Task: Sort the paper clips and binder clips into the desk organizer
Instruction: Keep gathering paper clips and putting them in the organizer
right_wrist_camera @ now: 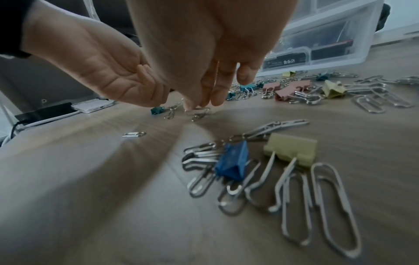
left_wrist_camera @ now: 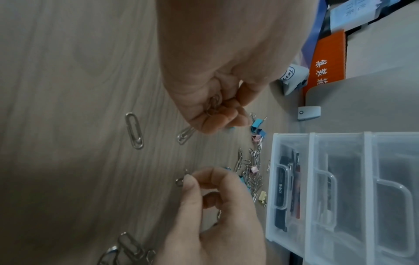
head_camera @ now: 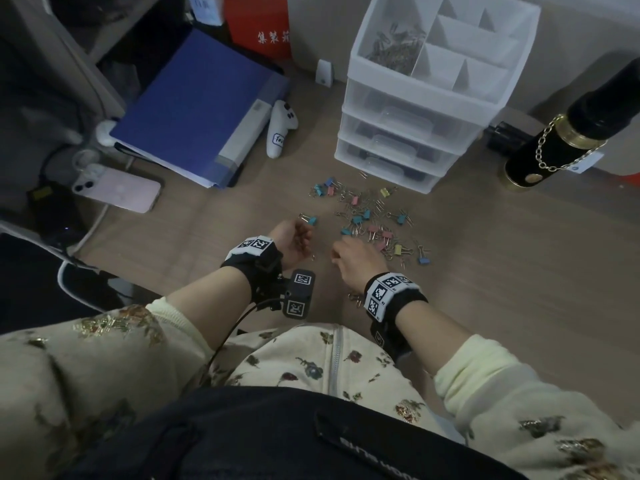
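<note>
Silver paper clips and coloured binder clips lie mixed in a pile (head_camera: 370, 216) on the wooden desk, in front of the clear drawer organizer (head_camera: 415, 109). Its top left compartment holds paper clips (head_camera: 394, 46). My left hand (head_camera: 304, 237) is cupped palm up left of the pile, its fingers (left_wrist_camera: 217, 122) curled round a few paper clips (left_wrist_camera: 213, 105). Just right of it, my right hand (head_camera: 337, 252) reaches down to the desk and its fingertips (right_wrist_camera: 192, 105) pinch one paper clip (right_wrist_camera: 199, 112). More clips lie near my right wrist (right_wrist_camera: 294, 175).
A blue folder (head_camera: 194, 109), a pink phone (head_camera: 121, 192) and a white controller (head_camera: 282, 126) lie at the left. A black and gold cylinder (head_camera: 554, 143) stands at the right. A red box (head_camera: 259, 22) stands behind. Bare desk lies right of the pile.
</note>
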Demonstrator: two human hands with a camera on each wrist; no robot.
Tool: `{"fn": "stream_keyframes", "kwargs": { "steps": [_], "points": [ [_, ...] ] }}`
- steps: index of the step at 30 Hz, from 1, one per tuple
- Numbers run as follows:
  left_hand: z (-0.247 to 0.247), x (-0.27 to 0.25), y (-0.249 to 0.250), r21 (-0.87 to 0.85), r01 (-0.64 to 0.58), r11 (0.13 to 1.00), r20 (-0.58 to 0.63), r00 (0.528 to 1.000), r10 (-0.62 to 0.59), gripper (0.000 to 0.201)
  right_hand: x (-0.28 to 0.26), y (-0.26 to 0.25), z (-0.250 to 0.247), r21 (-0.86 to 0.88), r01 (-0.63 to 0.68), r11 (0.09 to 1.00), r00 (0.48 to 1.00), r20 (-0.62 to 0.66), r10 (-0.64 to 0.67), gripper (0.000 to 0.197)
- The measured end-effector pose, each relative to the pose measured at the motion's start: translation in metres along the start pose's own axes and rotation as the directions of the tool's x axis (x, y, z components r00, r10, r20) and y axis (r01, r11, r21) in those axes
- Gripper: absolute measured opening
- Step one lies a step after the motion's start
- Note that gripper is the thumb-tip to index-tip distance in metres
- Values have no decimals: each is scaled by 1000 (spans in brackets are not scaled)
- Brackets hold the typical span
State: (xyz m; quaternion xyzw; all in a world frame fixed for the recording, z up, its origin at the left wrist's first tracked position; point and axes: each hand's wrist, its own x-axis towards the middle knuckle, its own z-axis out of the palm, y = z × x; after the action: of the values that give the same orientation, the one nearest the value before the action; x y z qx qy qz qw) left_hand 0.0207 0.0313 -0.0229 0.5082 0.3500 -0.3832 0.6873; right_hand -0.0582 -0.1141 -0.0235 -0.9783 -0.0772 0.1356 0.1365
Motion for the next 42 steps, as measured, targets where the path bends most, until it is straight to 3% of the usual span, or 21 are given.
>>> {"fn": "stream_keyframes", "kwargs": {
  "steps": [5, 10, 19, 25, 32, 39, 42],
  "points": [
    [-4, -1, 2, -24, 0, 1000, -26, 1000, -1, 29, 5, 6, 1, 5, -46, 999, 997, 62, 46, 31],
    [-5, -1, 0, -53, 8, 999, -31, 999, -9, 32, 5, 6, 2, 15, -60, 998, 994, 89, 59, 17],
    [-4, -2, 0, -41, 12, 999, -38, 999, -14, 31, -1, 7, 8, -3, -73, 997, 996, 60, 73, 20],
    [-6, -1, -1, -44, 16, 999, -39, 999, -18, 30, 4, 18, -1, 101, -168, 981, 983, 97, 158, 48],
    [-11, 1, 0, -103, 4, 995, -60, 998, -10, 28, 5, 17, 0, 82, -152, 985, 980, 140, 140, 25],
    [-8, -5, 3, -101, -21, 995, -54, 998, 16, 33, 2, 15, -2, 25, -127, 992, 980, 156, 122, 22],
    [-9, -5, 4, -102, -30, 994, -50, 998, 25, 32, 3, 15, -5, 61, -123, 991, 988, 101, 116, 16]
  ]
}}
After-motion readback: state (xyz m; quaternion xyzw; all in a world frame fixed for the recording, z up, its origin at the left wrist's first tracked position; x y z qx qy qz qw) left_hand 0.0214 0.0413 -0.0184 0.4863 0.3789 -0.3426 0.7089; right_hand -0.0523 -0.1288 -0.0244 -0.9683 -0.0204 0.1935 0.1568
